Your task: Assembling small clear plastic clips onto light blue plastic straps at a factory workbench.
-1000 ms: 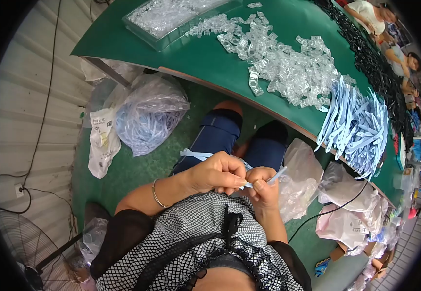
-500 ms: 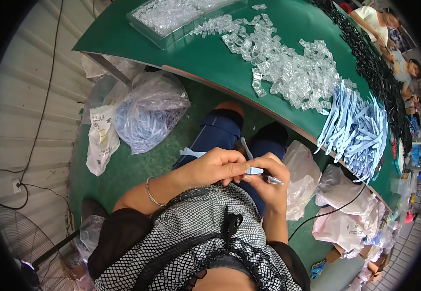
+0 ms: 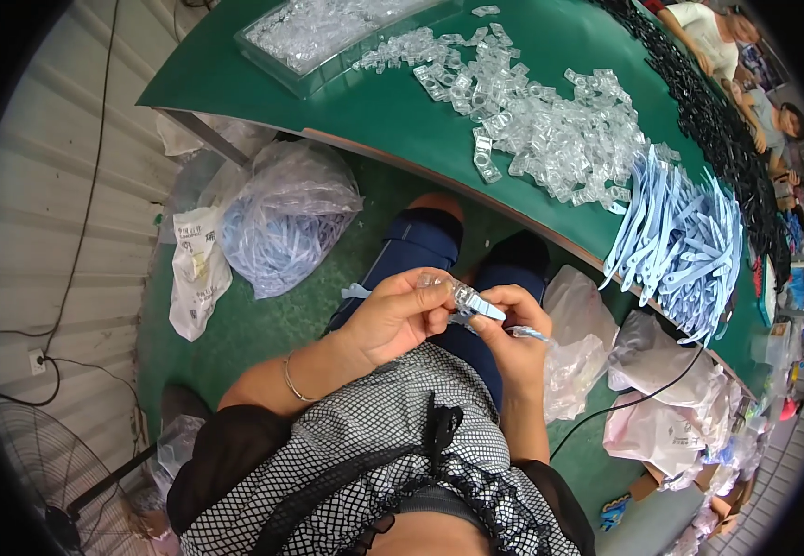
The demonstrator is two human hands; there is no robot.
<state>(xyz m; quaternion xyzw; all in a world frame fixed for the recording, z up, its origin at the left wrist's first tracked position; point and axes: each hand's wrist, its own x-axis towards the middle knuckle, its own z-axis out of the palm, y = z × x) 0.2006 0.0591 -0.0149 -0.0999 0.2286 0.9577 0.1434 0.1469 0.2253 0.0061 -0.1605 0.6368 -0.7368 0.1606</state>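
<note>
Since the earlier frame the hands have come a little closer together and the strip now lies flatter. The left hand has its fingers closed on a clear plastic clip, over the lap. The right hand pinches a light blue strip that touches the clip. Heaps of clips lie on the green table.

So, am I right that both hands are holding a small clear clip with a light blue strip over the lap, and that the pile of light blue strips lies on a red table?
Not quite: the table is green, not red, as the head view shows. The rest holds: the left hand and right hand hold a small clear clip with a light blue strip over the lap, and the pile of light blue strips lies on that table.
</note>
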